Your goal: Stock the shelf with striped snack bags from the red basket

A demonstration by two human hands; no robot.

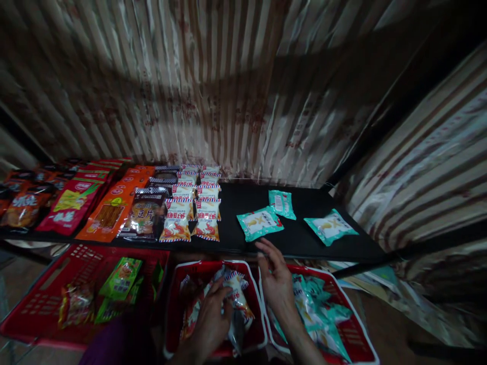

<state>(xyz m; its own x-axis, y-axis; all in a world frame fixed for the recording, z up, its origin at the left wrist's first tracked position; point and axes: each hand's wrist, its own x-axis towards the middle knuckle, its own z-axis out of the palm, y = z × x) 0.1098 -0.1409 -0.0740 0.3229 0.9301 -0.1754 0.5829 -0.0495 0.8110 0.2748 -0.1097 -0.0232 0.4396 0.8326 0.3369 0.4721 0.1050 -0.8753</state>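
Note:
My left hand (213, 313) is down in the middle red basket (170, 324), over white, red and blue snack bags (239, 296). Its fingers look apart and slightly bent, touching the bags; no firm grip shows. My right hand (277, 281) hovers between that basket and the right red basket (361, 329), just below the shelf edge, fingers spread and holding nothing. Teal snack bags (317, 309) fill the right basket. Above the right hand, a teal bag (261, 223) lies on the black shelf, with a smaller teal bag (282, 204) behind it and another teal bag (330, 227) further right.
On the black shelf (228, 243) stand two columns of white shrimp-snack bags (207, 218), dark brown packs (144, 215), orange packs (108, 213) and red packs (72, 203). A wider red basket (41, 304) holds green packets (120, 279). Striped sheeting (228, 101) hangs behind.

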